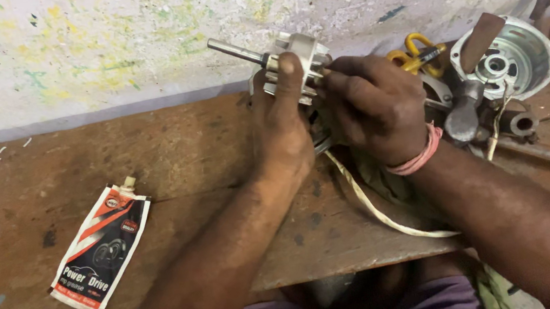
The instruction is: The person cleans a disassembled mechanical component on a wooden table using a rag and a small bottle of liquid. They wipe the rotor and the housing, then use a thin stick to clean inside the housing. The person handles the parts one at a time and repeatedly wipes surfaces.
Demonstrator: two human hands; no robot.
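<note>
My left hand (278, 122) grips a small electric motor (297, 56) with a steel shaft sticking out to the upper left; its fingers wrap the metal housing. My right hand (374, 102), with a pink band at the wrist, closes around the motor's right side and hides most of its body. Both hands hold it above a brown wooden board (170, 161). A white cord (374, 209) trails from under the hands toward the front edge.
A black, red and white grease pouch (100, 250) lies on the board at the left. To the right sit a round metal motor cover (514, 59), yellow-handled pliers (417, 51) and a hammer (469, 97). A paint-flecked wall stands behind.
</note>
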